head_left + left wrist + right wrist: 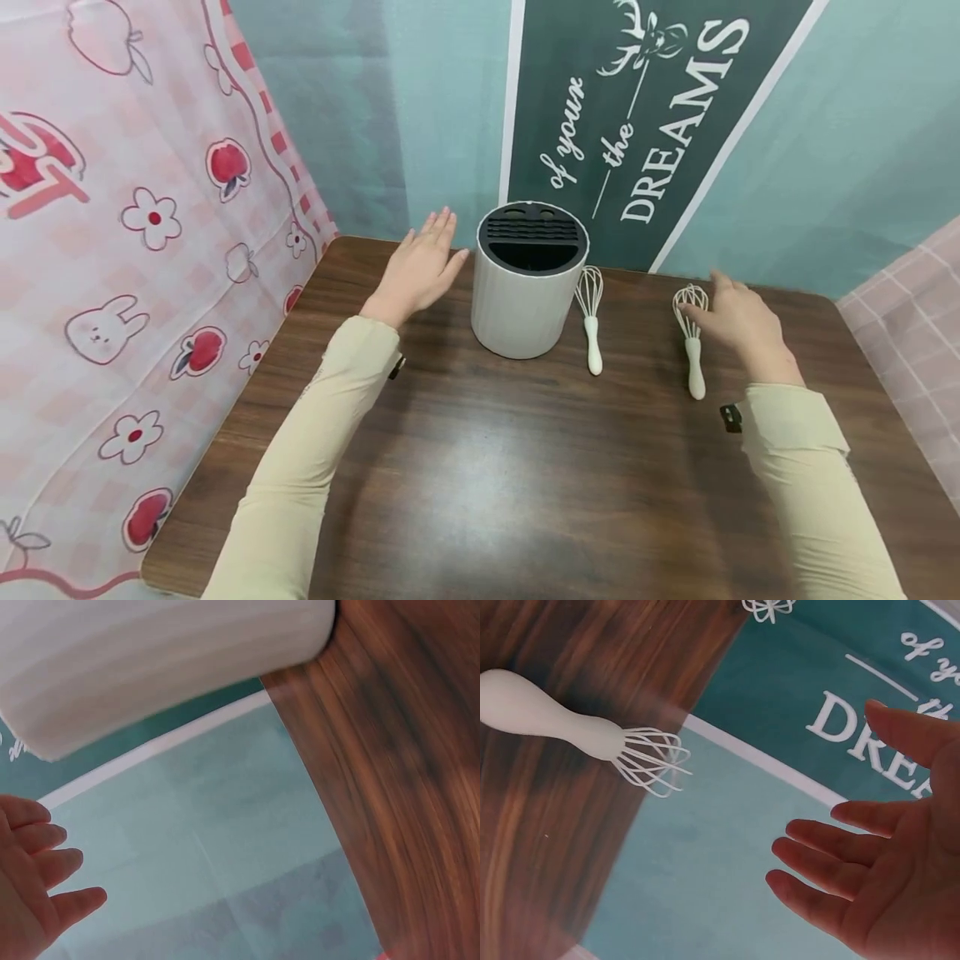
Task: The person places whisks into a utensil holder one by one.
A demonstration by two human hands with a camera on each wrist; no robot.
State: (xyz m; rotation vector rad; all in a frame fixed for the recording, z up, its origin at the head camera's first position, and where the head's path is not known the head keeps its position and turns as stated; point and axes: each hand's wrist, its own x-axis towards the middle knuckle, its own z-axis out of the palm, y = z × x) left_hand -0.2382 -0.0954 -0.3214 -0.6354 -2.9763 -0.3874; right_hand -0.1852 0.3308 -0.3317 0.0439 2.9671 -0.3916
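A white ribbed utensil holder with a black slotted top stands upright near the back of the table. Just left of it my left hand is held out with straight fingers and nothing in them. One white whisk lies beside the holder on its right. Farther right lies a second white whisk, its handle toward me. Over this whisk's wire end hovers my right hand, fingers extended and apart from it; the right wrist view shows a gap between the whisk and the fingers.
The brown wooden table ends at a hanging teal cloth with a dark lettered panel. A pink checked curtain hangs along the left edge, and another pale pink cloth hangs on the right.
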